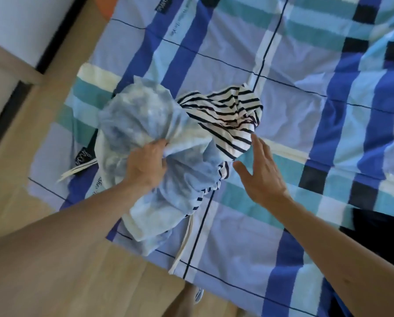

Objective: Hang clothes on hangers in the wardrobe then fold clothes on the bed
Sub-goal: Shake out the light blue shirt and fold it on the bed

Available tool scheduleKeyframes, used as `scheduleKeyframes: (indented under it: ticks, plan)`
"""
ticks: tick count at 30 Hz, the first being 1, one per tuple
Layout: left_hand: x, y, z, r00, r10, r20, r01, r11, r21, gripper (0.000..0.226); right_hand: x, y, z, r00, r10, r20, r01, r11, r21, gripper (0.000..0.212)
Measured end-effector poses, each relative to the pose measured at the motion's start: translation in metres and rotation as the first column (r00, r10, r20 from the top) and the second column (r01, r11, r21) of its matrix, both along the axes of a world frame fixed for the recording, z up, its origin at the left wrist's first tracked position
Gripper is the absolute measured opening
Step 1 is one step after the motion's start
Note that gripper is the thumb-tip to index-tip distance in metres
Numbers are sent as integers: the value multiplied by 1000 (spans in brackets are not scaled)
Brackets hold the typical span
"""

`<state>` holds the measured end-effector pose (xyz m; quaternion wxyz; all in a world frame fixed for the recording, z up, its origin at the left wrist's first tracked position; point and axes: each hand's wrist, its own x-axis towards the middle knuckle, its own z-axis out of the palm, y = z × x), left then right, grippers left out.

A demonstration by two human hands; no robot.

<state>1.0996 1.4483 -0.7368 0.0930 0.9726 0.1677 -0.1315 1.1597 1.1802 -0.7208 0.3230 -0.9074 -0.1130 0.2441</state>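
Two garments lie bunched together on the bed (289, 65), near its left edge and close to the near corner. The pale blue garment (136, 115), mottled with lighter patches, is the one further left and nearer. The striped garment (228, 115), white with thin dark stripes, is crumpled against its right side, and part of it is tucked beneath the blue cloth.

The left hand (145, 163) grips the pale blue garment, its fingers curled into a gathered fold of the fabric near the middle of the heap. The right hand (262, 172) holds nothing: its fingers are straight and spread, the palm turned towards the clothes. Its index fingertip is just at the near right edge of the striped garment, but I cannot tell whether it touches the cloth.

A cream strap (184, 245) trails out from under the blue garment towards the near edge of the bed. The checked cover (248, 236) beneath is patterned in lilac, royal blue, teal and white, with thin dark lines crossing it. A dark cloth (379, 232) lies on the cover at the near right, beside the right forearm. Left of the bed is a wooden floor (65, 271), and at the far left a white wall (20, 19) with a dark strip along its base.
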Motion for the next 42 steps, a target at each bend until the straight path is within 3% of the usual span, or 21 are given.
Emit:
scheduleKeyframes:
  ticks: [3, 5, 7, 10, 13, 15, 19, 21, 24, 27, 30, 33, 36, 39, 42]
  plan:
    - [-3, 6, 12, 987, 115, 111, -80, 956, -282, 18, -4, 25, 8, 986, 112, -127, -110, 994, 25, 103]
    - [1, -1, 37, 980, 144, 138, -62, 876, -478, 20, -9, 36, 14, 967, 189, -171, -175, 980, 93, 121]
    - [6, -12, 71, 988, 112, 104, -22, 779, -626, 9, -11, 45, 24, 955, 208, -210, -163, 964, 211, 123]
    - [17, -26, 122, 994, 17, 110, 71, 665, -743, 10, -5, 57, 53, 943, 115, -311, 26, 909, 415, 88]
    - [32, -37, 176, 985, 17, 169, 121, 629, -768, 9, 11, 64, 100, 913, 48, -404, 189, 829, 526, 43]
    - [39, -44, 217, 984, 51, 172, 107, 605, -789, 12, 18, 62, 140, 879, 60, -473, 239, 803, 546, 33]
    - [46, -60, 327, 963, 145, 227, 103, 580, -808, 15, 30, 41, 261, 891, 52, -452, 239, 792, 562, 9]
    - [47, -72, 394, 944, 188, 270, 113, 584, -804, 20, 34, 23, 325, 934, 54, -354, 178, 788, 590, 22]
    - [48, -91, 492, 894, 317, 317, 104, 541, -834, 16, 31, -10, 402, 976, 31, -216, 101, 816, 569, 64]
    - [54, -104, 586, 823, 443, 354, 90, 515, -852, 5, 14, -50, 444, 979, -11, -203, 111, 866, 487, 88]
    - [58, -120, 680, 806, 404, 433, 167, 547, -821, 31, -8, -92, 467, 992, -21, -127, 70, 918, 391, 97]
    - [55, -147, 764, 785, 313, 535, 339, 507, -793, 10, -25, -128, 481, 998, -67, -8, 67, 975, 214, 117]
    - [50, -170, 831, 770, 229, 596, 443, 479, -757, 10, -26, -142, 493, 980, -131, 150, 112, 985, 127, 139]
    - [40, -190, 879, 759, 179, 626, 508, 439, -741, 10, -21, -152, 526, 800, -458, 388, 412, 889, 199, 148]
    - [29, -206, 911, 735, 145, 663, 574, 387, -721, 14, -9, -174, 563, 544, -715, 438, 585, 698, 413, 136]
